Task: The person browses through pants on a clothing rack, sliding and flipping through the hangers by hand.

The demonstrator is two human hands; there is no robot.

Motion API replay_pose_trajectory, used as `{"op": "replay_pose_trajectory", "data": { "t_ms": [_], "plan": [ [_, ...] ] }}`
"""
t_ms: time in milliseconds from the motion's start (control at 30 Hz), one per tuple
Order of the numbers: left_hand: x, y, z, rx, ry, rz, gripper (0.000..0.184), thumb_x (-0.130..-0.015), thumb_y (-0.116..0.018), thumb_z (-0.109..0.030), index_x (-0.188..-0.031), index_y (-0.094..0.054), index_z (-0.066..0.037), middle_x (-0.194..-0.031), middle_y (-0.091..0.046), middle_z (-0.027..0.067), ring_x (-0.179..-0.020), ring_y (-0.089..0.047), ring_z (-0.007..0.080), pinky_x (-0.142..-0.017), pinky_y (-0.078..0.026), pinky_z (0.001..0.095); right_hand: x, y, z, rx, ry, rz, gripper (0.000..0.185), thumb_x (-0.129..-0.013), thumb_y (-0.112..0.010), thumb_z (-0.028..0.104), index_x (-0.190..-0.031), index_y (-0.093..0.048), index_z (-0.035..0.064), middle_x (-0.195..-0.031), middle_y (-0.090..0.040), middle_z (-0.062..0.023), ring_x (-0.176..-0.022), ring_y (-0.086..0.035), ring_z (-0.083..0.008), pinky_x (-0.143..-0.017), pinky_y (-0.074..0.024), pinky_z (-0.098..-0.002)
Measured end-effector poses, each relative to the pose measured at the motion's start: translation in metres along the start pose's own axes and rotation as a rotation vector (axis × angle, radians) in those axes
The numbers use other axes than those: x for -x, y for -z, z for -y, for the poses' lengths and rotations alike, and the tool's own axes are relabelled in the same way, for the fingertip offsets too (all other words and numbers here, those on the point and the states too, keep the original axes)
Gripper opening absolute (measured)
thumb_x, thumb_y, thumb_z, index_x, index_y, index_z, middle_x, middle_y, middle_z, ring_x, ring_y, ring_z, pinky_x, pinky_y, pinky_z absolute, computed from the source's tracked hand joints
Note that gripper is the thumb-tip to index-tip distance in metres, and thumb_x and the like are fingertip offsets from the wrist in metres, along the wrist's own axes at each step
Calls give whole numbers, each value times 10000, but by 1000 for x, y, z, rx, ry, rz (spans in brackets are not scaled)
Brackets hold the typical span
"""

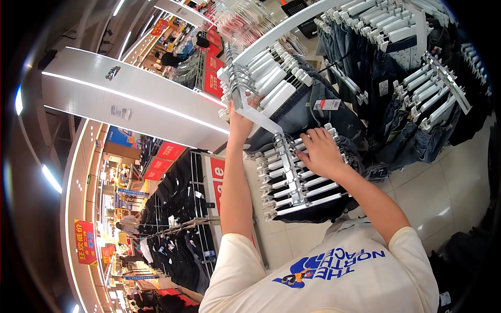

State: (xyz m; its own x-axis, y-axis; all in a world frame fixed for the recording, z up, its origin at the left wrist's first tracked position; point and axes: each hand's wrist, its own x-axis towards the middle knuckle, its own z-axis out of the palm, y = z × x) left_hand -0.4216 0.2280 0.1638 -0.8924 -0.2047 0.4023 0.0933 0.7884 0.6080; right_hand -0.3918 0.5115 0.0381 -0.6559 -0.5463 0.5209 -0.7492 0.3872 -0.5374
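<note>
My left hand (pixel 241 124) is raised to the upper arm of a white display rack (pixel 259 119), among white clip hangers (pixel 279 99) carrying jeans (pixel 297 112). The bar and hangers hide most of its fingers, so its grip cannot be made out. Lower down, my right hand (pixel 322 155) lies over the row of white hangers (pixel 308 198) on the nearer arm, fingers spread and thumb apart, touching the hanger ends. Dark trousers (pixel 339 208) hang from that row. A red-and-white tag (pixel 327 105) shows on the jeans between my hands.
More jeans (pixel 417 143) hang at the right on another rack arm (pixel 451 86). To the left, black garments (pixel 175 208) fill a metal rack beside a red sale sign (pixel 218 182). A white pillar (pixel 141 99) with light strips stands behind. Pale tiles (pixel 428 182) cover the floor.
</note>
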Motion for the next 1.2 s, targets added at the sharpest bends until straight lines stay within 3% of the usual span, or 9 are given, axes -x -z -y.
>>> {"op": "replay_pose_trajectory", "data": {
  "t_ms": [67,267,333,433,567,833,967,1033,1200],
  "plan": [
    [-1,1,5,13,21,20,269,-1057,-678,-203,-1222,-861,-95,-1240,-690,78,-1287,-490,303,-1174,-349,471,0,-1,-1,-2,1,-4,509,-1007,-717,337,-1346,-671,-40,-1285,-640,-208,-1297,-560,-392,-1229,-365,-520],
    [3,9,8,305,54,104,286,-1012,-680,-139,-1233,-850,-75,-1308,-670,76,-1290,-503,300,-1138,-433,450,-1,3,1,-12,-9,10,524,-1017,-710,345,-1358,-672,-51,-1290,-642,-215,-1304,-559,-393,-1229,-365,-520],
    [4,12,0,240,37,135,282,-988,-688,-98,-1224,-808,-2,-1368,-660,83,-1272,-580,263,-1081,-508,413,0,4,1,-16,-8,12,527,-1019,-707,345,-1362,-672,-54,-1290,-644,-217,-1303,-560,-394,-1229,-366,-519],
    [9,17,-25,419,119,166,249,-969,-700,-25,-1202,-771,23,-1383,-680,104,-1200,-682,230,-997,-569,370,0,5,2,-18,-13,18,528,-1020,-706,345,-1362,-671,-55,-1293,-644,-218,-1302,-560,-394,-1231,-365,-519],
    [8,17,-28,412,46,129,279,-937,-738,26,-1215,-745,28,-1330,-723,138,-1127,-743,207,-915,-606,339,0,4,1,-18,-14,21,528,-1022,-705,344,-1366,-670,-54,-1295,-644,-216,-1302,-560,-393,-1232,-364,-519],
    [6,16,-53,112,326,-102,217,-875,-886,-80,-1069,-813,-17,-996,-801,66,-1002,-762,179,-868,-593,343,0,-3,-2,0,20,-37,502,-993,-725,350,-1319,-684,-30,-1242,-649,-191,-1269,-570,-374,-1218,-365,-514],
    [8,3,-15,50,322,-196,271,-846,-925,-145,-1056,-821,-9,-1043,-777,79,-980,-746,207,-858,-574,379,-1,-3,-1,3,30,-40,502,-991,-728,351,-1309,-686,-35,-1245,-647,-192,-1259,-574,-380,-1207,-377,-516],
    [15,-5,-7,114,118,-281,295,-820,-947,-171,-1020,-830,11,-1072,-733,99,-967,-721,239,-860,-553,412,0,-5,-1,19,32,-79,500,-988,-730,350,-1302,-688,-37,-1243,-647,-193,-1252,-577,-385,-1202,-383,-519],
    [34,-8,-34,-5,138,-282,252,-870,-891,-214,-1005,-853,-4,-1140,-684,113,-1070,-654,311,-957,-509,428,0,-4,-2,4,19,-63,501,-987,-728,352,-1306,-690,-32,-1228,-652,-193,-1252,-577,-380,-1206,-377,-515]
  ]
}}
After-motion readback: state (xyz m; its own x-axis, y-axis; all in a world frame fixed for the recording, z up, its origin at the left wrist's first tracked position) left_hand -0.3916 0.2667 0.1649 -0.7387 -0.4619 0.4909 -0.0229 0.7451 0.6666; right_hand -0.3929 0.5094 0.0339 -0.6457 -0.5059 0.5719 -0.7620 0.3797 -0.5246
